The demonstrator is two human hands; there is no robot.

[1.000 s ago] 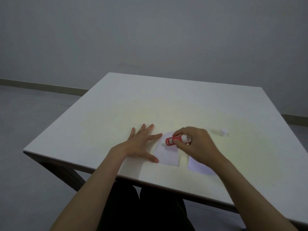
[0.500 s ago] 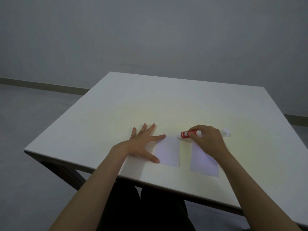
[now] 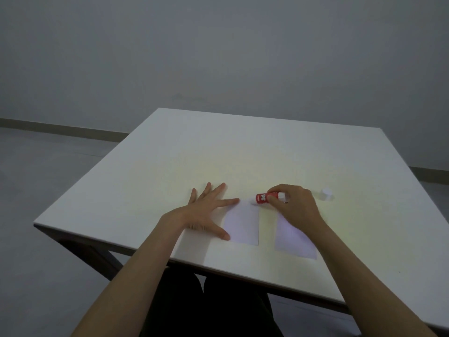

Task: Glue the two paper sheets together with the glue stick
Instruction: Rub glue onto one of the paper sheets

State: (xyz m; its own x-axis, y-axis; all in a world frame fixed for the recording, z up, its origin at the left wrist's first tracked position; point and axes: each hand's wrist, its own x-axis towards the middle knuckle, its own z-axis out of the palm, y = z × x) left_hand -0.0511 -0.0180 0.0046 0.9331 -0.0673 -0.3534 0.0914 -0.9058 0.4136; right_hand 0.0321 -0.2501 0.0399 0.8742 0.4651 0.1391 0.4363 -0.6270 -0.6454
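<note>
Two small white paper sheets lie side by side near the table's front edge. My left hand (image 3: 205, 210) lies flat with spread fingers, its index finger and thumb touching the left sheet (image 3: 243, 224) at its left edge. My right hand (image 3: 295, 206) grips a red glue stick (image 3: 263, 198), held sideways with its tip at the left sheet's top right corner. The right sheet (image 3: 291, 242) is partly covered by my right wrist. The glue stick's white cap (image 3: 326, 194) stands on the table to the right.
The white table (image 3: 218, 154) has a near edge just below the sheets and a left edge beside my left forearm. A grey wall and floor lie beyond it. My legs are under the table.
My right hand moved the glue stick from over the left sheet up and to the right, uncovering the right sheet, then back left to the sheet's top right corner. My left hand stayed put.
</note>
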